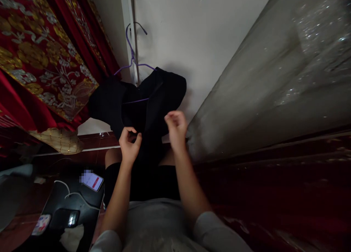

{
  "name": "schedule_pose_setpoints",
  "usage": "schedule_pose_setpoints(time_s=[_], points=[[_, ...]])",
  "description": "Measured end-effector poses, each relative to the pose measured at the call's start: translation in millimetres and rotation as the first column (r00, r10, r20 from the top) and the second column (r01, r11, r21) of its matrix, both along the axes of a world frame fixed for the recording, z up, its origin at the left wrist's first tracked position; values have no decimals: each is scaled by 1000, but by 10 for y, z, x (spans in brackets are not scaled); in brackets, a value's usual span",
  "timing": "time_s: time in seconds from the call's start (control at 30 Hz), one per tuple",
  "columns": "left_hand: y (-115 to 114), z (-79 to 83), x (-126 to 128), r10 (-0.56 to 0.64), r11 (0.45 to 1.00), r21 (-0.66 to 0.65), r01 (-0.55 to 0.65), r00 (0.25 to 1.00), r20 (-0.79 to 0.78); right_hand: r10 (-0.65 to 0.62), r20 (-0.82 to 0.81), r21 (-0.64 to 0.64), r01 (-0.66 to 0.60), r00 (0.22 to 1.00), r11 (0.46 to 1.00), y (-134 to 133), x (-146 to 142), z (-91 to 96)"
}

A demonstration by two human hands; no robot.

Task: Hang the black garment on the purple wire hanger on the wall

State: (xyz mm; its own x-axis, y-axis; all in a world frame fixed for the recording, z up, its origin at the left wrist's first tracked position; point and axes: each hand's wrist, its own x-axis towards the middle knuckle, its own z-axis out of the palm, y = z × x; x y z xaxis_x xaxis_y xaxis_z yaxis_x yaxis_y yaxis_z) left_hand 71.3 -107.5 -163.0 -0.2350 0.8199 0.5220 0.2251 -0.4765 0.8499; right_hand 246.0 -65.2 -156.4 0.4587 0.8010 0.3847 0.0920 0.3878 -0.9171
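Note:
A black short-sleeved top [164, 95] hangs on a purple wire hanger [132, 58] in front of me, its neck or front opening parted. At the lower left edge of that opening, my left hand [129, 144] is closed, thumb and fingertips pinched on the dark cloth. My right hand [177, 129] is raised at the right side of the top, with its fingers curled together and slightly blurred. Whether anything small is between those fingers I cannot make out. The lower part of the top merges with the black clothing on my lap.
A red curtain [55, 51] with gold and silver flowers hangs at left. On a low black table [90, 204] lie a lit phone [92, 180], a white cable [79, 194], a dark device [64, 218] and a crumpled pale cloth [72, 238]. A grey plastic-covered surface [246, 84] slants at right.

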Motion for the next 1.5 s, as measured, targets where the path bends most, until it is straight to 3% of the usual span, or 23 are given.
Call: schedule_pose_setpoints(time_s=[0.03, 0.1, 0.13, 0.2, 0.53, 0.63, 0.8, 0.93, 1.1, 1.23, 1.37, 1.5], points=[[-36, -1, 28, -21, 1000, 3, 21, 997, 76, 185, -20, -105, -186, 983, 977, -184, -163, -86], [-109, 5, 62, -41, 999, 21, 38, 982, 187, 444, -110, -229, -457, 889, 859, -446, -424, -230], [-141, 10, 69, -46, 999, 28, 40, 974, 222, 519, -142, -254, -538, 843, 804, -519, -509, -276], [-185, 19, 64, -52, 998, 32, 45, 961, 273, 586, -148, -248, -603, 797, 758, -569, -587, -307], [-209, 4, 87, -92, 995, -4, 103, 910, 404, 586, -109, -253, -592, 803, 765, -618, -531, -150], [-229, 22, 75, -117, 991, -12, 131, 918, 378, 575, -126, -251, -586, 809, 770, -635, -549, -121], [-238, -7, -25, -243, 959, -54, 277, 907, 343, 536, -212, -237, -575, 817, 783, -653, -572, -17], [-244, -66, -71, -306, 934, -116, 338, 924, 228, 521, -233, -262, -569, 821, 780, -652, -554, 13], [-254, -120, -21, -246, 955, -146, 256, 966, 83, 539, -284, -253, -604, 793, 756, -644, -526, -18], [-258, -155, 96, -142, 984, -100, 148, 987, 70, 489, -401, -258, -608, 775, 751, -642, -505, 14], [-245, -192, 204, -104, 991, -86, 104, 995, 8, 455, -406, -216, -567, 793, 795, -361, -465, 326], [-184, -265, 214, -77, 992, -106, 62, 987, -143, 438, -340, -160, -510, 832, 845, 185, -471, 960]])
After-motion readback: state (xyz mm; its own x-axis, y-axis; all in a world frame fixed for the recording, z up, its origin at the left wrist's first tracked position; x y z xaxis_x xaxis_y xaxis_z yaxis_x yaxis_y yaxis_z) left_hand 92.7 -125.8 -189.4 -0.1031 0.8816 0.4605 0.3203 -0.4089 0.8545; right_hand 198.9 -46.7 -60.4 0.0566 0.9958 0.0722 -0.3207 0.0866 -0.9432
